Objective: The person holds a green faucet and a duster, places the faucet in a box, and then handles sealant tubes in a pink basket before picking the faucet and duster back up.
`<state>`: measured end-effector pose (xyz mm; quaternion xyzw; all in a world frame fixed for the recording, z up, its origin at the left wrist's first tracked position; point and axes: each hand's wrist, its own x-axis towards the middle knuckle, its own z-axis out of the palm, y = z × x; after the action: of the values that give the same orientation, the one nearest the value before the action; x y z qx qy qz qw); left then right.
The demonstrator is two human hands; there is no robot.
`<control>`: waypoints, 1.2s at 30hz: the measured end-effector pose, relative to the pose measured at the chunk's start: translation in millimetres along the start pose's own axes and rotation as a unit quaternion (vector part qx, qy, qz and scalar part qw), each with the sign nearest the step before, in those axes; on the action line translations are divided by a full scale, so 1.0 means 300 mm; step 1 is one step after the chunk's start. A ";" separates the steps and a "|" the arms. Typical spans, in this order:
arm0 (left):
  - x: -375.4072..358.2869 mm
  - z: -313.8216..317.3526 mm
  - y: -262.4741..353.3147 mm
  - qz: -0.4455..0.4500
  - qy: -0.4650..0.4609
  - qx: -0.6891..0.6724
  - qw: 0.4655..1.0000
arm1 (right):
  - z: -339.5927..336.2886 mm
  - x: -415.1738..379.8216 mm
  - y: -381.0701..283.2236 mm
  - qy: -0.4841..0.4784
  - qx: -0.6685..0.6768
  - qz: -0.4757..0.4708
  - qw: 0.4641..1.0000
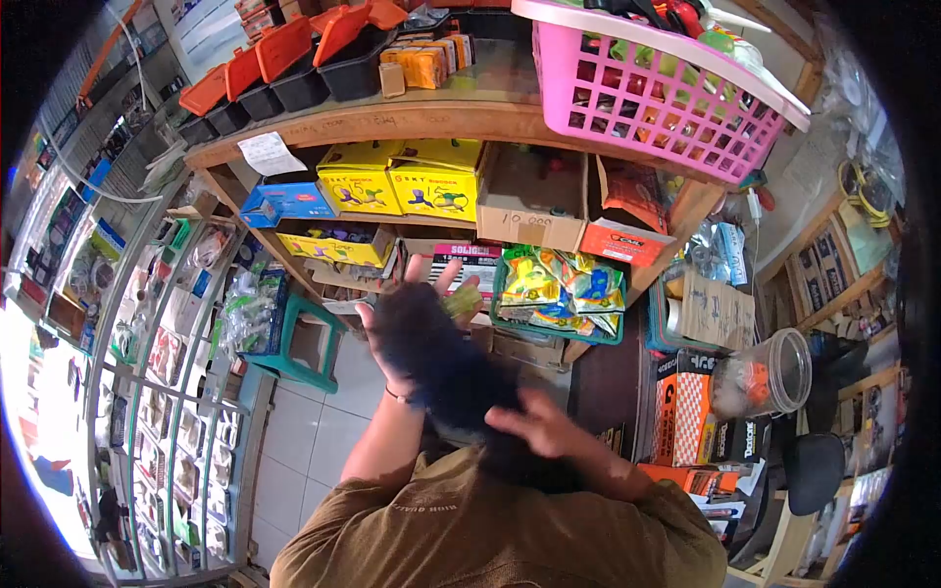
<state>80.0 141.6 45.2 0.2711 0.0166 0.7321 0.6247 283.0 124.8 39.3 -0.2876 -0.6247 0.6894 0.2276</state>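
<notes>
My left hand (384, 365) is palm up at the middle of the view, its fingers stretched out and spread. Across its palm lies a dark navy, soft-looking cloth (446, 367), smeared by motion at its upper end. Near the left fingertips shows a small yellow-green piece (461, 300), partly hidden behind the cloth. My right hand (534, 421) is closed on the lower part of the cloth, close to my chest, with its thumb pointing left over the fabric.
Ahead stands a wooden shelf (392, 122) with yellow boxes (436, 186) and a pink basket (657, 103). Below are a green basket of packets (559, 338) and a green stool (299, 363). A glass display case (176, 387) lines the left; a clear jar (769, 377) is at right.
</notes>
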 end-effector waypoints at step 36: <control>0.092 0.018 -0.217 -0.143 0.049 -0.082 0.985 | -0.042 -0.084 -0.041 0.182 -0.377 -0.190 0.888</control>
<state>139.4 179.7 36.6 0.1779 0.0257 0.6468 0.7412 309.5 118.4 53.7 -0.3482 -0.8279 0.2805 0.3385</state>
